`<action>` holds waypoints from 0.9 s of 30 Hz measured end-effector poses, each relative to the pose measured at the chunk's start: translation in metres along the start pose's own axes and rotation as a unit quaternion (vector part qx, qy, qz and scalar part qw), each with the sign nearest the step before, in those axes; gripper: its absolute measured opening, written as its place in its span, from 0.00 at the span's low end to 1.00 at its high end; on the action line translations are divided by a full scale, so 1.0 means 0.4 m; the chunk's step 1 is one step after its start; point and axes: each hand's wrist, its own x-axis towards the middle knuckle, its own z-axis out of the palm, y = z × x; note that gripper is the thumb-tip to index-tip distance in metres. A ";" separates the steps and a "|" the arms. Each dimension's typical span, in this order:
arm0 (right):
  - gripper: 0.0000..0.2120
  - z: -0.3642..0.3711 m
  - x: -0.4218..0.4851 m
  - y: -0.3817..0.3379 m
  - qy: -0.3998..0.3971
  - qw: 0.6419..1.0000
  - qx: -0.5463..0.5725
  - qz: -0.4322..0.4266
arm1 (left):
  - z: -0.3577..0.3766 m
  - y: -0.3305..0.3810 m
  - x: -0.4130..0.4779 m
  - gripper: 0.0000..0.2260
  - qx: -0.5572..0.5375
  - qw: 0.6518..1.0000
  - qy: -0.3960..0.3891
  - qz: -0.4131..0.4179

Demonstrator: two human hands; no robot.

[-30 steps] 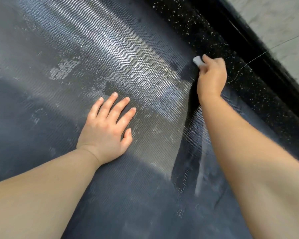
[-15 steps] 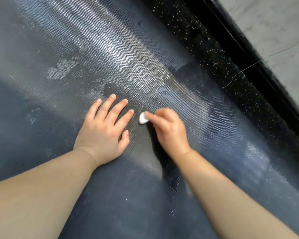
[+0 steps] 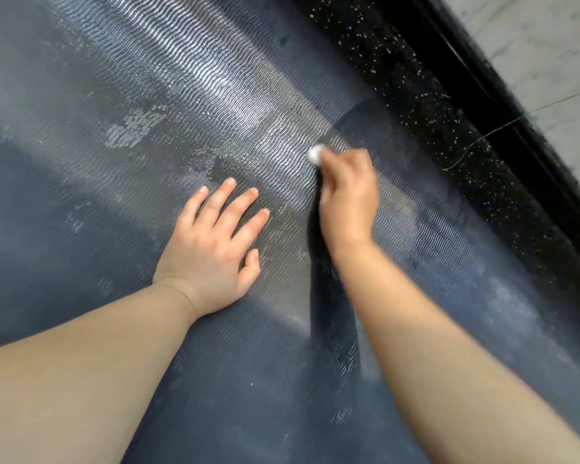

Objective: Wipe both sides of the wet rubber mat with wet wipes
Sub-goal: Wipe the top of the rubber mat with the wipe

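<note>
1. Nearest, the left hand [image 3: 215,249] lies flat on the rubber mat [image 3: 114,78], fingers straight and spread, holding nothing; likely pinning the mat against the rubbing.
2. Just beyond, the blurred right hand [image 3: 347,199] curls its fingers round a small wadded wet wipe [image 3: 316,153]; the wad presses the mat's ribbed, glistening upper face, probably to work into the grooves.
3. Farthest, the mat's edge meets a dark speckled surface [image 3: 432,105]; the underside is hidden.

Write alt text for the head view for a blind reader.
The right hand holds a small white wipe against a wet, ribbed dark mat; the left hand lies flat on it, fingers spread.
</note>
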 end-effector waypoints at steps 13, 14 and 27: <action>0.12 -0.026 0.162 0.130 0.016 0.994 -0.025 0.106 | -0.004 -0.001 -0.002 0.22 -0.011 1.000 -0.008 0.001; 0.12 -0.016 0.167 0.134 0.028 0.991 -0.026 0.129 | -0.004 0.000 -0.001 0.22 -0.012 1.000 -0.007 0.000; 0.18 -0.065 -0.405 -0.106 -0.079 0.996 0.020 -0.035 | -0.021 0.005 -0.001 0.23 -0.030 0.999 -0.020 -0.008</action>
